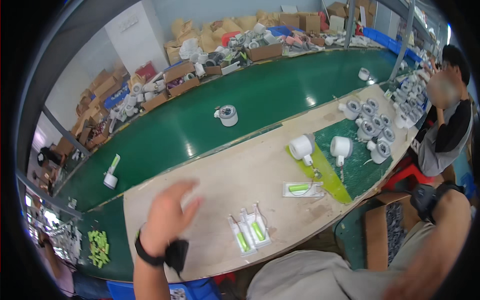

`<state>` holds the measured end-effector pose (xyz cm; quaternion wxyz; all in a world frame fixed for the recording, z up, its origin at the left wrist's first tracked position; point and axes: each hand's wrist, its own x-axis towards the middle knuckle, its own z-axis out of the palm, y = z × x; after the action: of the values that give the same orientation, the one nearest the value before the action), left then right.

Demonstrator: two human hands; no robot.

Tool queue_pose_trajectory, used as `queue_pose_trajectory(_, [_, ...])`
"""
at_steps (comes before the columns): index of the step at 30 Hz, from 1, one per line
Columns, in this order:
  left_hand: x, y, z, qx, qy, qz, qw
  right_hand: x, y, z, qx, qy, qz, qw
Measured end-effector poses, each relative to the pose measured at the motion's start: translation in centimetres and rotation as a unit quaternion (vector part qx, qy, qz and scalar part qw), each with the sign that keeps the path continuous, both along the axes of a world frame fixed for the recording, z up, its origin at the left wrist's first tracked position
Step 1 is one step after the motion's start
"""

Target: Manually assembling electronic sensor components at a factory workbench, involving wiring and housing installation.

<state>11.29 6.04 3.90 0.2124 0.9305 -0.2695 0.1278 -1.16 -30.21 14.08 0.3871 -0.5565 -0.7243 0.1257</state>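
My left hand (169,211) is over the left part of the pale worktop (210,175), its fingers apart and nothing between them. To its right lie two flat white plastic pieces (249,231), each with a green cylindrical cell and thin wires. A third white piece (303,189) with a green cell lies farther right. Wires run near it from a round white housing (302,147) on a yellow-green mat (320,175). Beside that stands another white housing (341,148). My right forearm (434,245) is at the lower right, beside an open carton (378,235); its hand's fingers are hidden.
A green conveyor belt (165,140) runs behind the worktop, carrying a white housing (228,115). Grey-and-white housings (372,122) cluster at the right, near a seated person (447,125). Green cells (99,248) pile up at the left. Cartons and parts line the far side.
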Motion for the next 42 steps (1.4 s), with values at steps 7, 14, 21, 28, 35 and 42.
queue_pose_trajectory(7, [20.3, -1.3, -3.8, 0.175, -0.016, 0.078, 0.981, 6.3, -1.0, -5.2, -0.276, -0.032, -0.149, 0.949])
queue_pose_trajectory(14, [26.0, -3.8, -9.5, 0.147, 0.129, 0.084, 0.977, 7.3, -2.4, -9.4, -0.282, 0.165, -0.187, 0.926])
queue_pose_trajectory(21, [9.3, -0.5, -0.9, 0.122, 0.075, -0.098, 0.985, 8.3, -1.1, -12.8, -0.195, 0.111, -0.251, 0.942])
queue_pose_trajectory(28, [-3.4, 3.4, -5.3, 0.106, 0.198, -0.050, 0.973, 8.1, 7.4, -16.5, -0.088, 0.270, -0.217, 0.934])
queue_pose_trajectory(35, [-11.3, -2.9, -7.5, -0.059, 0.066, 0.045, 0.995, 8.3, 11.5, -20.6, -0.012, 0.662, -0.409, 0.628])
queue_pose_trajectory(42, [-10.9, -5.6, -13.0, -0.021, 0.092, -0.037, 0.995, 11.1, 13.5, -22.2, -0.073, 0.727, -0.460, 0.505])
